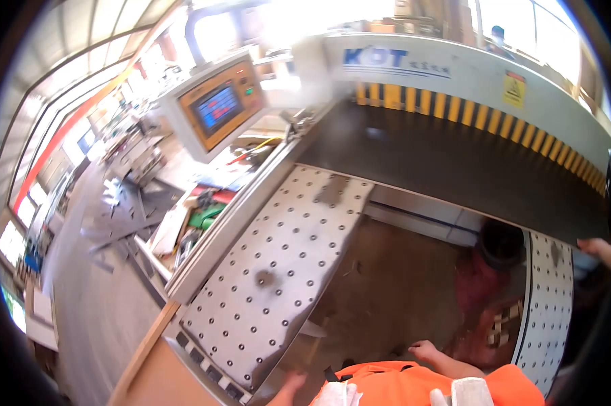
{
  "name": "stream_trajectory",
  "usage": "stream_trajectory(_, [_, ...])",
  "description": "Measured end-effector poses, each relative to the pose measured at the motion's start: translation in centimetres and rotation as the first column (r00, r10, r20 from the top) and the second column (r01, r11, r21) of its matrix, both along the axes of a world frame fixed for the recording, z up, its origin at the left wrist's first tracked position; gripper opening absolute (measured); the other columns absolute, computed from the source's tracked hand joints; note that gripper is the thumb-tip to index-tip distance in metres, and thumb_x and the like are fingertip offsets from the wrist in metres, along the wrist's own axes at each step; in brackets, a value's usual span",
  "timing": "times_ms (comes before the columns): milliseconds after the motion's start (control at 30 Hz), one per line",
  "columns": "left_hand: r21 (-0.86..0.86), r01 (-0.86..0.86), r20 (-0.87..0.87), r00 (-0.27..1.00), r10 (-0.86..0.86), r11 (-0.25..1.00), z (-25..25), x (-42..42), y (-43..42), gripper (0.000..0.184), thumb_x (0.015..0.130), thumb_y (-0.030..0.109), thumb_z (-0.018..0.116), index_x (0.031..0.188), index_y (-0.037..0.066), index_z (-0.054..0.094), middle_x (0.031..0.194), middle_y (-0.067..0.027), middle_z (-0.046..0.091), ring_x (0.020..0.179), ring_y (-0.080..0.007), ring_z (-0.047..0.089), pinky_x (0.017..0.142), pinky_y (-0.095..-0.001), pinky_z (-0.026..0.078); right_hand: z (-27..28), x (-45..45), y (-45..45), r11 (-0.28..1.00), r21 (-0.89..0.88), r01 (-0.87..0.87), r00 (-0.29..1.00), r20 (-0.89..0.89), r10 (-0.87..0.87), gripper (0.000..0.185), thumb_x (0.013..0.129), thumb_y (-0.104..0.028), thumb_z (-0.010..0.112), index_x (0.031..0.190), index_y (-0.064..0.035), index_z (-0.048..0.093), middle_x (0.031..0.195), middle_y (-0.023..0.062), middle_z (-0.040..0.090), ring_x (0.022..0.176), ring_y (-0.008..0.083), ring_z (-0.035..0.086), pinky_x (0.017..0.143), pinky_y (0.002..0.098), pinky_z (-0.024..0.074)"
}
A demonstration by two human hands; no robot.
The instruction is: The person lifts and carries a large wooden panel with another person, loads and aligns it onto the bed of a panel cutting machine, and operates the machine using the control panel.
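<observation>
My left hand (295, 380) is low in the head view, close to the near edge of the perforated metal table (265, 271). Blur hides its fingers, and nothing can be made out in it. My right hand (424, 350) hangs over the gap between the two table wings, in front of the orange vest (400, 386). Its fingers are loosely bent and partly apart, with nothing visible in them. Whitish gloves (471, 392) show against the vest. Ahead stands a large machine (454, 68) with a dark flat bed (441, 162).
Another person's hand (600, 250) reaches in at the right edge, by the narrower table wing (549, 304). A control panel with a lit screen (216, 107) stands at the upper left. Beside the rail lies a cluttered tray (160, 260). A dark bucket (502, 243) sits below the bed.
</observation>
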State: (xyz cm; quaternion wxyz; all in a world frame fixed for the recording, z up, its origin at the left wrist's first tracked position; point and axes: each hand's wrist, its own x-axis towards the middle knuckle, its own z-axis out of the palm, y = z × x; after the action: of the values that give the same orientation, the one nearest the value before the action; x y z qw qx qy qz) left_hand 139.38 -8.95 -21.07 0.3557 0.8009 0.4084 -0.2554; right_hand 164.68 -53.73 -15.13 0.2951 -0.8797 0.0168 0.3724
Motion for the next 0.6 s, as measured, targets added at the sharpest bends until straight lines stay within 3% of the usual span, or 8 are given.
stream_trajectory(167, [0.043,0.179,0.010,0.984,-0.179,0.983,4.6,8.2,-3.4,0.047,0.090,0.041,0.067,0.120,0.006,0.072,0.120,-0.0188,0.071,0.109,-0.0287,0.070,0.095,-0.0393,0.053,-1.0,1.5,-5.4,0.988,0.027,0.153,0.988,0.004,-0.153,0.046,0.086,-0.036,0.071,0.117,-0.0015,0.073,0.117,0.0201,0.072,0.112,0.0334,0.068,0.098,0.0385,0.0524])
stream_trajectory(233, [-0.187,0.098,0.219,0.974,-0.056,0.977,11.7,15.6,-8.1,0.048,0.090,0.040,0.070,0.119,0.002,0.071,0.111,-0.0139,0.074,0.097,-0.0195,0.071,0.089,-0.0325,0.054,-1.8,2.0,-7.9,0.973,0.036,0.227,0.974,0.005,-0.227,0.047,0.086,-0.036,0.072,0.118,-0.0015,0.073,0.117,0.0197,0.072,0.111,0.0333,0.068,0.098,0.0389,0.0527])
stream_trajectory(333, [-0.247,0.262,0.711,0.704,-0.010,0.933,27.0,26.6,-17.4,0.027,0.091,0.017,0.073,0.111,-0.001,0.069,0.094,-0.0062,0.070,0.088,-0.0110,0.065,0.083,-0.0290,0.053,-3.5,2.8,-11.7,0.959,0.023,0.283,0.959,-0.017,-0.282,0.047,0.085,-0.035,0.073,0.119,-0.0028,0.072,0.117,0.0191,0.072,0.110,0.0328,0.069,0.096,0.0389,0.0536])
stream_trajectory(367, [-0.400,0.373,0.826,0.542,0.153,0.837,32.5,29.1,-20.2,0.023,0.087,0.004,0.074,0.108,-0.002,0.069,0.099,-0.0067,0.068,0.094,-0.0147,0.066,0.084,-0.0315,0.054,-3.1,3.2,-12.9,0.952,0.026,0.305,0.952,-0.051,-0.303,0.047,0.085,-0.036,0.073,0.119,-0.0032,0.072,0.117,0.0190,0.072,0.110,0.0327,0.069,0.096,0.0389,0.0537])
stream_trajectory(400, [-0.133,0.606,0.963,0.266,-0.043,0.784,39.9,31.3,-22.4,0.024,0.083,-0.001,0.073,0.107,-0.002,0.068,0.103,-0.0093,0.067,0.098,-0.0210,0.066,0.084,-0.0344,0.054,-3.0,3.6,-13.9,0.952,0.019,0.306,0.951,-0.058,-0.304,0.046,0.085,-0.035,0.072,0.118,-0.0037,0.073,0.117,0.0187,0.072,0.109,0.0325,0.069,0.095,0.0391,0.0541])
stream_trajectory(433, [-0.183,0.744,0.976,0.057,0.212,0.642,45.8,32.0,-25.5,0.022,0.081,-0.006,0.070,0.103,-0.005,0.067,0.105,-0.0145,0.067,0.098,-0.0274,0.066,0.083,-0.0352,0.055,-3.1,4.2,-14.9,0.952,0.010,0.307,0.950,-0.067,-0.306,0.044,0.086,-0.035,0.072,0.117,-0.0041,0.073,0.117,0.0184,0.072,0.109,0.0323,0.069,0.094,0.0393,0.0544])
stream_trajectory(533, [0.083,0.829,0.982,-0.163,0.097,0.554,54.3,29.0,-28.7,0.026,0.090,0.021,0.066,0.109,0.003,0.067,0.109,-0.0178,0.062,0.100,-0.0319,0.062,0.084,-0.0434,0.052,-4.2,5.2,-17.9,0.947,0.027,0.321,0.947,-0.041,-0.320,0.045,0.088,-0.038,0.069,0.120,-0.0056,0.072,0.117,0.0172,0.072,0.108,0.0318,0.069,0.094,0.0407,0.0539])
stream_trajectory(600, [-0.002,0.958,0.884,-0.133,0.449,0.286,56.3,32.5,-31.8,0.016,0.093,0.029,0.063,0.096,0.019,0.075,0.093,-0.0063,0.063,0.086,-0.0220,0.064,0.075,-0.0385,0.053,-4.6,6.2,-19.8,0.926,0.039,0.375,0.927,0.013,-0.375,0.046,0.088,-0.038,0.069,0.120,-0.0058,0.072,0.118,0.0167,0.072,0.110,0.0321,0.068,0.095,0.0408,0.0532])
